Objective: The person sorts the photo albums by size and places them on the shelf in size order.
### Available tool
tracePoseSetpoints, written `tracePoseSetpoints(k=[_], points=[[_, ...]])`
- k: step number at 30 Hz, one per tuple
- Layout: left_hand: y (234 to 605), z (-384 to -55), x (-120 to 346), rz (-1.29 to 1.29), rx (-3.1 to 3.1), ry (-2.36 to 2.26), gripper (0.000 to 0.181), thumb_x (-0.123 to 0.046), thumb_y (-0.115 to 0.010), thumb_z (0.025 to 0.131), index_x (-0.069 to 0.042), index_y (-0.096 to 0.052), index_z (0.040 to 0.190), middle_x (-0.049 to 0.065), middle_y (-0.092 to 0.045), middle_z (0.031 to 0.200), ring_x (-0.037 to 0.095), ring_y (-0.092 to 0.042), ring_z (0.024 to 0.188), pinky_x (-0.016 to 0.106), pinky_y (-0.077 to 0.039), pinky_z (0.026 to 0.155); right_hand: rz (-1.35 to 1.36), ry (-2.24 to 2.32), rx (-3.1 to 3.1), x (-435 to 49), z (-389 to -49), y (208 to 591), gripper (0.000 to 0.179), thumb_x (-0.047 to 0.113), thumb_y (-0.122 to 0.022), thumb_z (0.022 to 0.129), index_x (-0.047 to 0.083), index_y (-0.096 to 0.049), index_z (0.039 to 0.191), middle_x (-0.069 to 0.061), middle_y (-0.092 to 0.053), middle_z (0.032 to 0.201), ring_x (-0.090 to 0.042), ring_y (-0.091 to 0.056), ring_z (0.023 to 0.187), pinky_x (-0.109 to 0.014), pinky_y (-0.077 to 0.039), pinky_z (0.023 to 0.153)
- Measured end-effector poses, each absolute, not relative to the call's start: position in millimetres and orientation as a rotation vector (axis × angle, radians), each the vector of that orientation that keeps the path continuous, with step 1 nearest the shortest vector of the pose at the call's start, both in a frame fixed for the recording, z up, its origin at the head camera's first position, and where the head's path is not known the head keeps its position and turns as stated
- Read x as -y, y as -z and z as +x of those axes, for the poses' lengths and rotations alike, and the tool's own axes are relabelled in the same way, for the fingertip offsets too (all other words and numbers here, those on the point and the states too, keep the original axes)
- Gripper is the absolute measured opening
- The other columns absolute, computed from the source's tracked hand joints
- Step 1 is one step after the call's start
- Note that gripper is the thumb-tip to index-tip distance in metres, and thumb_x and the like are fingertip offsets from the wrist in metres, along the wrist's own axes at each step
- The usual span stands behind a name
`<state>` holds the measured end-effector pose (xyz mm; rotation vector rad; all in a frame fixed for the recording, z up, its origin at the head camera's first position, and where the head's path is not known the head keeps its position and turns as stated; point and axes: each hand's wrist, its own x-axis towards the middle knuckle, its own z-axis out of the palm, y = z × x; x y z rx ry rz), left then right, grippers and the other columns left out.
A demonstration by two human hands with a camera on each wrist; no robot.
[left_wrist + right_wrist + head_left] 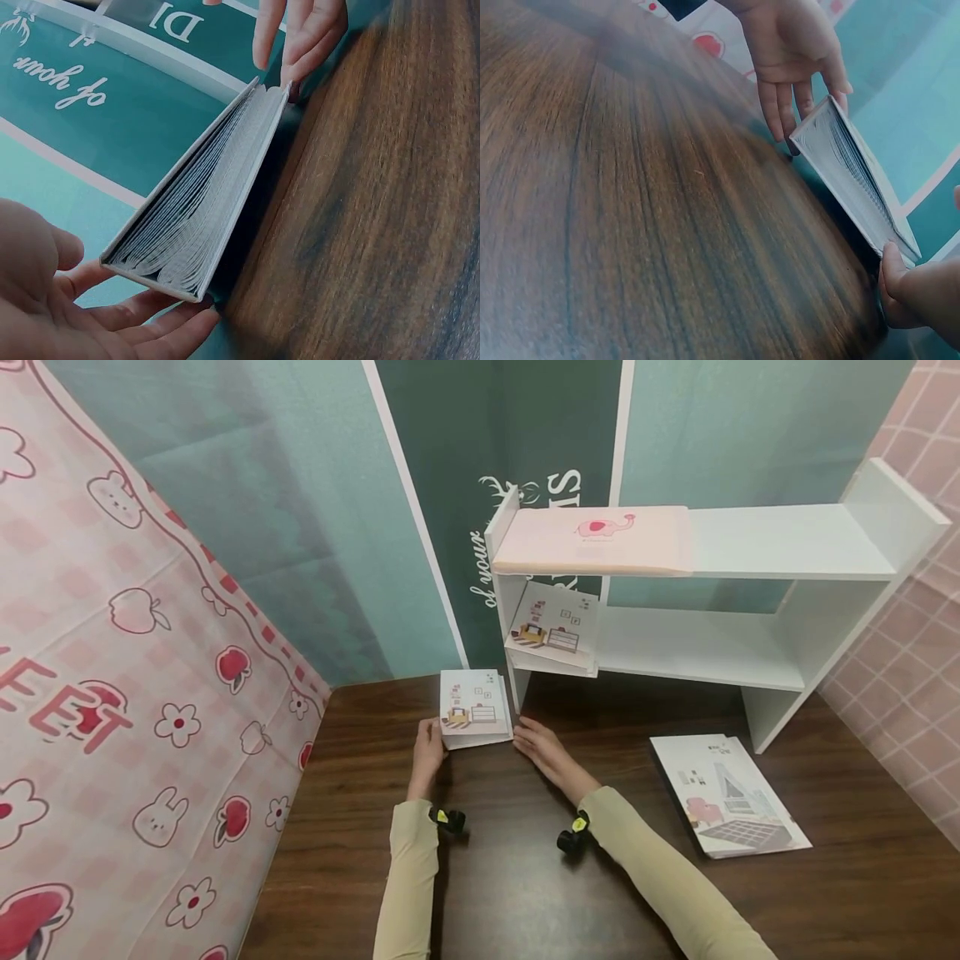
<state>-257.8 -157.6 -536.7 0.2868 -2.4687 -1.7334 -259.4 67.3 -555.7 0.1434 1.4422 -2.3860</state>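
Observation:
In the head view a small white photo album (474, 708) with a printed cover lies at the back of the brown table, beside the shelf's left foot. Its thick, fanned page edges (202, 202) face the left wrist camera, between two stiff covers. My left hand (429, 747) touches the album's left side, its fingers stretched along the edge and the thumb apart. On the opposite side my right hand (542, 748) rests extended fingers against the right edge, close to the shelf's foot. The right wrist view shows both hands at the album's two ends.
A white two-tier shelf (705, 643) stands behind, to the right. A similar album (555, 628) leans on its lower tier, and a pink elephant-print item (592, 539) lies on top. Larger albums or books (727, 797) are stacked on the table at right. Patterned cloth (180, 718) hangs at left.

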Motion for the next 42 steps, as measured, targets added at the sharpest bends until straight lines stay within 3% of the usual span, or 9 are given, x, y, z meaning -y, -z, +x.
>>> tracePoseSetpoints(k=[5, 12, 20, 27, 31, 37, 42], points=[[532.9, -250.1, 158.2, 0.339, 2.457, 1.806, 0.031, -0.022, -0.033, 0.102, -0.003, -0.046, 0.123, 0.023, -0.048, 0.127, 0.027, -0.053, 0.089, 0.035, -0.054, 0.066, 0.126, 2.311, -1.579, -65.2, -256.7, 562.8, 0.054, 0.006, -0.050, 0.095, -0.008, -0.026, 0.141, -0.024, -0.036, 0.139, -0.009, -0.054, 0.099, -0.024, -0.043, 0.096], [536.1, -249.9, 159.2, 0.349, 2.413, 1.885, 0.028, -0.018, -0.036, 0.101, -0.005, -0.045, 0.124, 0.022, -0.043, 0.132, 0.029, -0.053, 0.098, 0.035, -0.055, 0.068, 0.049, 2.199, -1.806, -63.6, -254.7, 567.0, 0.054, 0.012, -0.054, 0.093, -0.010, -0.033, 0.138, -0.029, -0.040, 0.137, -0.031, -0.046, 0.123, -0.038, -0.035, 0.105], [535.9, -249.2, 159.6, 0.356, 2.313, 2.029, 0.029, -0.019, -0.040, 0.100, -0.003, -0.045, 0.124, 0.019, -0.038, 0.136, 0.030, -0.050, 0.106, 0.042, -0.055, 0.074, 0.011, 2.069, -2.029, -62.7, -256.9, 566.7, 0.052, 0.014, -0.059, 0.091, -0.009, -0.041, 0.134, -0.029, -0.047, 0.132, -0.035, -0.044, 0.124, -0.043, -0.033, 0.105], [531.4, -247.9, 162.2, 0.340, 2.284, 2.140, 0.031, -0.021, -0.044, 0.099, -0.004, -0.044, 0.125, 0.018, -0.044, 0.130, 0.022, -0.056, 0.093, 0.037, -0.054, 0.073, -0.019, 2.035, -2.092, -63.4, -253.8, 550.3, 0.050, 0.011, -0.060, 0.090, -0.014, -0.043, 0.130, -0.031, -0.047, 0.130, -0.038, -0.042, 0.125, -0.046, -0.033, 0.105], [529.5, -248.5, 165.1, 0.322, 2.278, 2.220, 0.036, -0.023, -0.045, 0.099, -0.004, -0.041, 0.129, 0.020, -0.045, 0.130, 0.023, -0.059, 0.092, 0.040, -0.053, 0.077, -0.010, 2.012, -2.147, -63.8, -257.7, 551.3, 0.047, 0.011, -0.061, 0.089, -0.014, -0.047, 0.126, -0.031, -0.045, 0.132, -0.040, -0.038, 0.127, -0.048, -0.031, 0.105], [531.0, -246.7, 167.9, 0.323, 2.255, 2.276, 0.038, -0.026, -0.048, 0.097, -0.005, -0.042, 0.128, 0.022, -0.046, 0.125, 0.022, -0.060, 0.090, 0.036, -0.054, 0.076, 0.064, 2.003, -2.168, -62.8, -262.0, 560.7, 0.044, 0.017, -0.063, 0.088, -0.010, -0.054, 0.123, -0.026, -0.051, 0.128, -0.032, -0.049, 0.118, -0.041, -0.039, 0.100], [530.3, -243.8, 170.1, 0.313, 2.225, 2.347, 0.037, -0.025, -0.050, 0.096, -0.006, -0.042, 0.127, 0.022, -0.048, 0.120, 0.018, -0.062, 0.084, 0.036, -0.054, 0.076, 0.079, 2.019, -2.148, -63.3, -263.1, 560.6, 0.042, 0.016, -0.063, 0.088, -0.012, -0.056, 0.119, -0.028, -0.056, 0.121, -0.024, -0.061, 0.100, -0.030, -0.047, 0.088]])
